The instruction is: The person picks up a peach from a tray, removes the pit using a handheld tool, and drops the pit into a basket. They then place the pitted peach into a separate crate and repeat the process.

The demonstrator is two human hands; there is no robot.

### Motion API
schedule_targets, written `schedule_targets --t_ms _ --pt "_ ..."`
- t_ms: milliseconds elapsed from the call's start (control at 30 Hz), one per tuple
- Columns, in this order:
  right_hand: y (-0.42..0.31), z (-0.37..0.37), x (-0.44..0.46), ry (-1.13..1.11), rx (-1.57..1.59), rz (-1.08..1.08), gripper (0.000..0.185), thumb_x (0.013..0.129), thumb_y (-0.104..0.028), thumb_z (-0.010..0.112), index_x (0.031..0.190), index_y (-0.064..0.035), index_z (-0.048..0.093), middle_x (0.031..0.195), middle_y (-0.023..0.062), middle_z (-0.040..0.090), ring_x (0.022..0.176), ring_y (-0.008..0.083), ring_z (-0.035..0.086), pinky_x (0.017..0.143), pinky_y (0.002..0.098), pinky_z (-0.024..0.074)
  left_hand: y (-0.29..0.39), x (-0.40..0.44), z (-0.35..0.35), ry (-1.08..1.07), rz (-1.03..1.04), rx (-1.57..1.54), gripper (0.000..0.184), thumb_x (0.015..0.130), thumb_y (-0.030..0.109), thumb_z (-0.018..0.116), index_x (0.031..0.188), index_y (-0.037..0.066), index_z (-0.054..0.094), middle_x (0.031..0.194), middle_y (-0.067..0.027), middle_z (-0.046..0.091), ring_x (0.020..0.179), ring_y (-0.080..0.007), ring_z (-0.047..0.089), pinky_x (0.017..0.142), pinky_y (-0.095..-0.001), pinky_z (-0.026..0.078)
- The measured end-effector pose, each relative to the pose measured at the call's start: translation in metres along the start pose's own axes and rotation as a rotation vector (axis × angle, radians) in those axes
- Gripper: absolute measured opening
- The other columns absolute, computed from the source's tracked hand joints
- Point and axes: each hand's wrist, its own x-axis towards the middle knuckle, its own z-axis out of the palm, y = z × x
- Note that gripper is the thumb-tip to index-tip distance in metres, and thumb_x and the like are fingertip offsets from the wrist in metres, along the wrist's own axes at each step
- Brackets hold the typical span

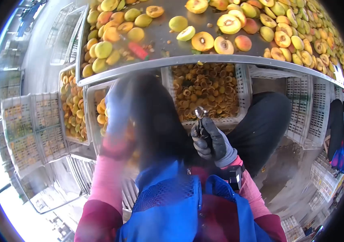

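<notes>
My right hand (212, 142), in a grey and black glove, is closed around a spoon-headed metal tool (200, 112). The tool's shiny rounded end points up, and its handle is mostly hidden in my fingers. My left hand (117, 103) is a pale smear beside my left knee, over a crate of whole peaches (101, 112); its fingers cannot be made out. Ahead lies a metal table (160, 35) with whole and halved peaches, among them a cut half (202, 41) showing its yellow flesh.
Between my knees stands a white crate (243, 90) full of brown peach pits and scraps. A red-handled object (138, 51) lies on the table. Stacked crates (309, 109) stand to the right, another peach crate (73, 107) to the left. Another person's dark-clad leg (335, 125) shows far right.
</notes>
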Motion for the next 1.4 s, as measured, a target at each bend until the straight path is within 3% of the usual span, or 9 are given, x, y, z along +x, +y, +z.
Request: schedule_targets --t_ms 133,267,467,533,600,667,767,900,1400 --pt "-0.016 -0.003 0.005 0.153 0.032 -0.007 0.046 0.092 -0.054 0.045 0.09 -0.0095 0.055 0.058 -0.0045 0.038 0.043 0.0056 0.032 0.038 0.0199 0.0228 0.106 0.079 0.077 -0.141 0.314 0.294 0.033 0.077 0.026 0.07 0.104 0.008 0.065 0.09 -0.011 0.064 0.079 -0.0234 0.064 0.071 -0.0322 0.049" --pt "-0.016 -0.013 0.002 0.183 -0.196 -0.209 0.044 0.092 -0.052 0.046 0.089 -0.0095 0.055 0.061 -0.0053 0.043 0.048 0.0065 0.038 0.043 0.0209 0.0286 0.098 0.128 0.153 -0.283 0.695 0.679 0.041 0.074 0.032 0.072 0.108 0.013 0.06 0.088 -0.0082 0.065 0.09 -0.0281 0.064 0.079 -0.0382 0.05" --pt "-0.019 -0.024 0.011 0.358 -0.19 -0.397 0.035 0.094 -0.044 0.047 0.092 -0.0102 0.054 0.057 -0.0042 0.041 0.046 0.0059 0.036 0.041 0.0199 0.0273 0.124 0.117 0.144 -0.489 0.374 0.391 0.045 0.074 0.022 0.069 0.116 0.014 0.056 0.104 -0.0092 0.065 0.092 -0.0273 0.064 0.081 -0.0335 0.051" --pt "-0.026 -0.014 0.009 0.422 -0.258 -0.538 0.035 0.095 -0.042 0.046 0.095 -0.0081 0.055 0.057 -0.0026 0.044 0.045 0.0069 0.039 0.04 0.0208 0.0292 0.124 0.094 0.13 -0.441 0.197 -0.086 0.033 0.082 0.008 0.064 0.114 0.002 0.056 0.1 -0.0067 0.064 0.087 -0.0132 0.062 0.078 -0.0254 0.049" --pt "-0.037 0.006 -0.002 0.394 -0.276 -0.557 0.036 0.095 -0.038 0.048 0.103 -0.0037 0.055 0.066 0.0026 0.052 0.051 0.01 0.046 0.043 0.023 0.0357 0.132 0.054 0.128 -0.384 0.02 -0.446 0.034 0.08 0.017 0.066 0.108 0.002 0.056 0.095 -0.015 0.064 0.086 -0.0268 0.063 0.075 -0.0308 0.05" --pt "-0.045 0.015 -0.005 0.408 -0.538 -0.739 0.035 0.094 -0.028 0.051 0.111 0.0022 0.052 0.078 0.0091 0.06 0.063 0.0161 0.055 0.055 0.0271 0.0439 0.145 0.017 0.118 -0.442 -0.209 -0.498 0.028 0.089 0.013 0.057 0.112 -0.001 0.053 0.096 -0.0151 0.061 0.085 -0.0237 0.061 0.075 -0.0284 0.049" --pt "-0.031 0.017 0.006 0.45 -0.906 -1.134 0.033 0.091 -0.019 0.052 0.113 0.0053 0.049 0.086 0.0156 0.062 0.075 0.0275 0.061 0.066 0.0342 0.0471 0.125 -0.022 0.126 -0.214 0.264 -0.387 0.025 0.097 0.013 0.042 0.114 -0.003 0.051 0.099 -0.0169 0.057 0.084 -0.0245 0.06 0.075 -0.0318 0.049" --pt "-0.021 0.02 0.001 0.475 -1.066 -1.167 0.028 0.09 -0.017 0.052 0.109 0.0035 0.049 0.088 0.0191 0.062 0.077 0.0343 0.062 0.068 0.0374 0.0471 0.133 -0.046 0.121 -0.156 -0.065 -0.478 0.029 0.099 0.02 0.042 0.111 -0.003 0.052 0.098 -0.0149 0.059 0.086 -0.021 0.059 0.077 -0.0306 0.048" --pt "-0.003 0.019 -0.007 0.302 -0.949 -1.183 0.033 0.092 -0.013 0.048 0.12 0.0045 0.047 0.095 0.0198 0.063 0.083 0.0299 0.062 0.072 0.0352 0.0475 0.136 -0.063 0.114 -0.181 -0.116 -0.587 0.028 0.098 0.024 0.045 0.104 -0.001 0.055 0.086 -0.0074 0.062 0.075 -0.0109 0.055 0.069 -0.0246 0.045"
